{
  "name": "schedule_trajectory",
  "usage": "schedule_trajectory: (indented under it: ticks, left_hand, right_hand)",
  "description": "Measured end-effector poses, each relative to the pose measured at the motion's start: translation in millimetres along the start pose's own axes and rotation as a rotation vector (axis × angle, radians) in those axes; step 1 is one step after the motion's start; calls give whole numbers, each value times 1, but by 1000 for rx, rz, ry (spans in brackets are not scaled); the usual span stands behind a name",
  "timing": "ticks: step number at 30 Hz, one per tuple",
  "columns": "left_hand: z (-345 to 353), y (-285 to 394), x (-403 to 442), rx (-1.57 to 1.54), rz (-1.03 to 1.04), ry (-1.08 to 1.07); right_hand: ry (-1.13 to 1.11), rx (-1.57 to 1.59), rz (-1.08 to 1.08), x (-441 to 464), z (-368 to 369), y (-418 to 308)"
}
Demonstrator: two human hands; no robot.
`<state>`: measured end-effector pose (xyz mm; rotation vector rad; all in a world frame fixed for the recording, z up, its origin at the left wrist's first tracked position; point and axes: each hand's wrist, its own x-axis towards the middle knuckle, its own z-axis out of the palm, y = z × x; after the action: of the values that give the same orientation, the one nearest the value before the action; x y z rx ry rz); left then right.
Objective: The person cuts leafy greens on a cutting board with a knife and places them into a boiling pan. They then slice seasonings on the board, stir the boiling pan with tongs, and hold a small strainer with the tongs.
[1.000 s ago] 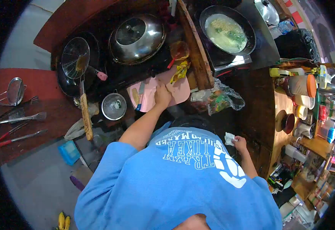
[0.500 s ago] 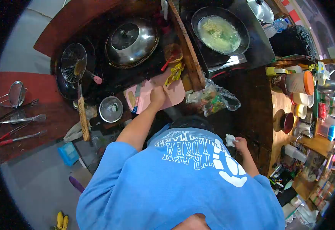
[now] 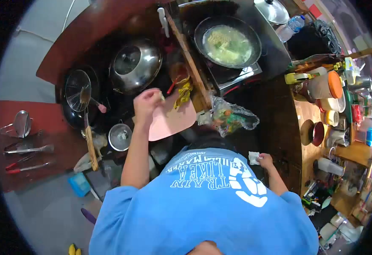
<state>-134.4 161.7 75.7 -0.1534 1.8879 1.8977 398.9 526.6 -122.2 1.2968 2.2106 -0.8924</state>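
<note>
My left hand is raised over the left edge of a pink cutting board, its fingers closed. A small pale bit shows at the fingertips, too small to name. My forearm covers the board's left side. Low at my right side, my right hand pinches a crumpled white tissue. A yellow wrapper lies at the board's far edge, beside a red-handled item. Left of my forearm sits a small strainer with white bits in it.
A frying pan with bubbling pale food stands on the stove at the back right. A lidded wok and a wire skimmer are at the back left. A plastic bag of vegetables lies right of the board. Jars line the right shelf.
My left hand has lifted from the middle of the board and moved left, above its edge. The knife seen there before is now hidden. My right hand still holds the tissue. The view has shifted.
</note>
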Motion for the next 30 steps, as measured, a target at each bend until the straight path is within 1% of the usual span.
schedule_trajectory:
  ticks: [1, 3, 4, 5, 7, 8, 9, 10, 12, 13, 15, 17, 19, 20, 21, 23, 24, 25, 27, 28, 29, 30]
  left_hand:
    - [24, 29, 2, 30, 57, -14]
    - [73, 71, 12, 7, 283, -106]
    - [97, 90, 18, 65, 348, -117]
    - [120, 105, 25, 123, 414, -125]
    - [161, 122, 46, 353, 544, -126]
    - [180, 124, 56, 392, 589, -188]
    - [194, 125, 63, 431, 634, -249]
    - [201, 125, 64, 430, 640, -249]
    - [210, 127, 67, 715, 763, -231]
    - [209, 128, 68, 715, 769, -231]
    - [196, 124, 67, 619, 735, -306]
    - [180, 124, 62, 586, 659, -352]
    - [165, 117, 63, 87, 402, -456]
    - [157, 116, 63, -60, 323, -481]
    - [149, 116, 63, -60, 317, -472]
    - [128, 118, 57, -210, 306, -480]
    - [113, 118, 52, -252, 338, -483]
    - [95, 113, 45, -249, 331, -461]
    - [53, 100, 27, -292, 347, -413]
    - [30, 86, 20, -306, 305, -359]
    - [8, 68, 13, -228, 261, -263]
    - [-13, 46, 7, -150, 215, -173]
  right_hand:
    - [8, 6, -1, 3, 6, 7]
    - [-30, -48, -35, 11, 12, 14]
    - [-58, -10, 13, 9, 8, 2]
    - [-51, -5, 6, 10, 5, -3]
    - [-78, -43, 19, 13, 2, -8]
    - [-51, -25, -62, 11, -2, -12]
    - [-45, -23, -66, 14, -3, -14]
    - [-45, -26, -53, 14, -3, -15]
    - [-40, 1, 0, 13, -2, -17]
    - [-36, 3, -2, 13, 0, -17]
    - [-37, -31, -3, 11, 5, -16]
    - [-43, -48, 0, 8, 10, -14]
    - [-67, -12, 67, 5, 17, -7]
    - [-74, -15, 68, 5, 21, -2]
    - [-95, 2, 87, 8, 24, 2]
    - [-136, 3, 99, 9, 23, 6]
    - [-118, -29, 91, 14, 22, 6]
    - [-99, -58, 81, 19, 19, 2]
    - [-175, -92, 42, 26, 13, -8]
    - [-155, -17, 50, 27, 11, -14]
    - [-132, 60, 60, 27, 12, -17]
    - [-53, -32, -78, 33, 18, -12]
